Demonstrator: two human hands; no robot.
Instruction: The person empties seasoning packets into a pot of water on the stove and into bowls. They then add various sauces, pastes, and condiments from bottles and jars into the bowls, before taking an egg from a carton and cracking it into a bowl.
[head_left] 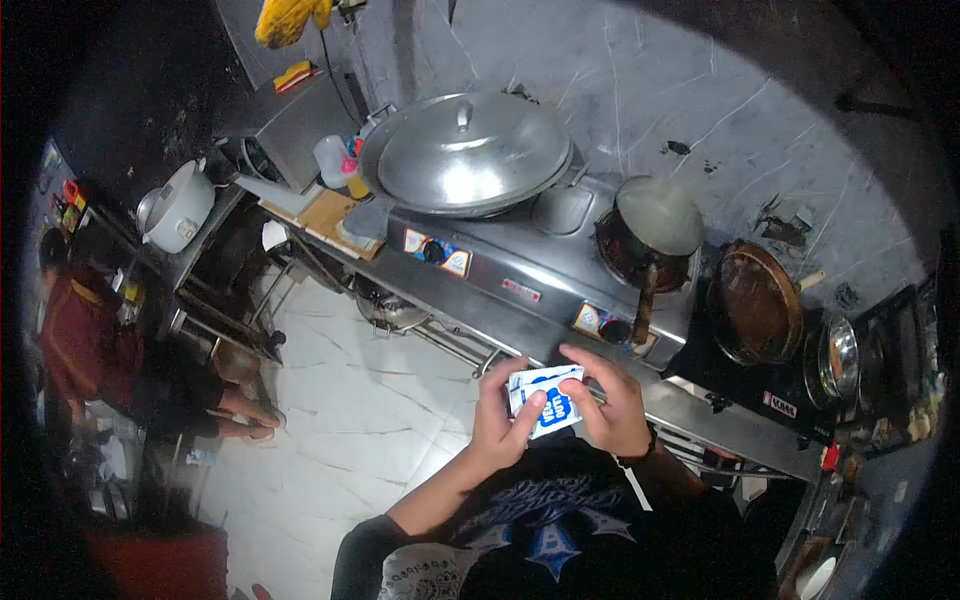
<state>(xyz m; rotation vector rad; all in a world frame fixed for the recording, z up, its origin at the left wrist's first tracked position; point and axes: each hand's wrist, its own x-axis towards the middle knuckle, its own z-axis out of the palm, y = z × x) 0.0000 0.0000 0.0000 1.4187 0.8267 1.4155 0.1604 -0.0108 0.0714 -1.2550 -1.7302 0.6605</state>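
Blue-and-white packets [556,406]: pinched between left hand [499,412] and right hand [617,412], thumbs uppermost; best gripped evenly, uncrushed.

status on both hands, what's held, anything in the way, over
Left hand, right hand: both gripping blue-and-white packaging. Packaging's printed face showing, partly covered by thumbs. Pan handle angled off stove toward person, no contact.

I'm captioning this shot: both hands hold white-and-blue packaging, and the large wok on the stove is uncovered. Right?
Not quite: the head view shows a domed metal lid covering the large wok on the stove. The left hand and right hand do hold the white-and-blue packaging.
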